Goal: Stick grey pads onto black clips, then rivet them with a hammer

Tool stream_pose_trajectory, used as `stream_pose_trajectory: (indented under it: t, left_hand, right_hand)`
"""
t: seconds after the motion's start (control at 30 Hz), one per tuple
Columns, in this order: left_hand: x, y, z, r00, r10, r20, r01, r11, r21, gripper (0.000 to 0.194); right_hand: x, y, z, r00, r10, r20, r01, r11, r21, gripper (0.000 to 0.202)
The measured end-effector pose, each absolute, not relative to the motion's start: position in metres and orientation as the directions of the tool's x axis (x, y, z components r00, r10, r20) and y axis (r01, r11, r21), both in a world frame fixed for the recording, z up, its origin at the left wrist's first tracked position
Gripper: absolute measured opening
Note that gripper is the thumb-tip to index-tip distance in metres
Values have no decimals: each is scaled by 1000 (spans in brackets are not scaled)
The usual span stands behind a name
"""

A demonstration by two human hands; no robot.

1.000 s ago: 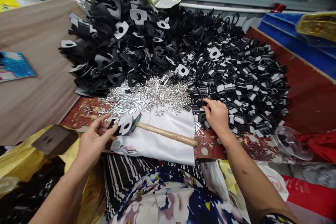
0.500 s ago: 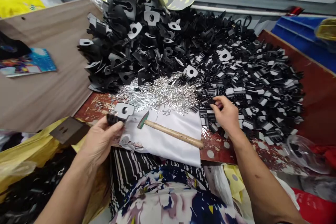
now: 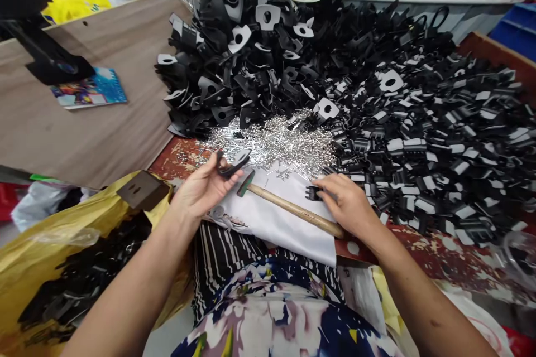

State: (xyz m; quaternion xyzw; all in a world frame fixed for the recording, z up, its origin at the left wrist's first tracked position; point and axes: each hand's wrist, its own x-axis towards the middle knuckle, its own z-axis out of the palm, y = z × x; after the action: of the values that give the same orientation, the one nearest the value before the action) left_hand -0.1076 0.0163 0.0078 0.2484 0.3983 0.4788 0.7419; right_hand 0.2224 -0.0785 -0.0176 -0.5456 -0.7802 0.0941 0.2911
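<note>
My left hand (image 3: 203,187) is closed on a black plastic plate piece (image 3: 238,163), turned nearly edge-on above the hammer head. Between the fingertips of my right hand (image 3: 349,201) is a small black toothed plastic piece (image 3: 312,193), held over the white cloth (image 3: 288,237). A hammer (image 3: 295,210) with a wooden handle lies across that cloth between my hands, its head to the left. Just beyond my hands is a heap of thin shiny metal pins (image 3: 285,142).
Large black plate pieces (image 3: 218,56) are piled at the back. Small black plastic pieces (image 3: 422,145) cover the right of the red table (image 3: 419,240). A wooden board (image 3: 125,139) stands at left, near a dark block (image 3: 142,189) and a yellow bag (image 3: 25,256) of black parts.
My right hand has moved left from the pile of small pieces and now holds one. My left hand has tilted its plate piece edge-on. The view has shifted left.
</note>
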Motion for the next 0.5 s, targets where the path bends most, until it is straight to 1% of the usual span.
stream_pose_trajectory:
  t: [0.07,0.13,0.2,0.27,0.33,0.4,0.47,0.5]
  left_hand:
    - [-91,13,11,332,856,-396,-533,517,670,39]
    - [-71,6,10,431,783,-449,-534,622,572,47]
    - [-55,2,6,457,740,-493,-563,670,484,47]
    - [-48,0,3,447,742,-500,-613,661,433,45]
    - [-54,-2,3,437,778,-451,-668,617,416,45]
    - [-70,-7,5,413,824,-389,-707,559,433,43]
    - [-89,-14,6,327,873,-362,-732,477,486,33]
    - [-97,-19,6,278,888,-367,-730,444,520,25]
  right_hand:
    - [220,-82,-18,-309,903,297,826,410,-387,25]
    - [214,-85,-22,-307,910,279,879,384,-282,25]
    - [209,-84,-27,-277,913,298,922,340,-184,27]
    - [205,-83,-32,-253,914,318,942,308,-134,29]
    - [205,-81,-36,-224,915,336,950,282,-133,32]
    - [207,-80,-39,-190,918,349,952,259,-164,35]
    - [211,-80,-40,-165,924,346,936,257,-240,36]
    - [212,-80,-38,-150,927,344,916,261,-304,35]
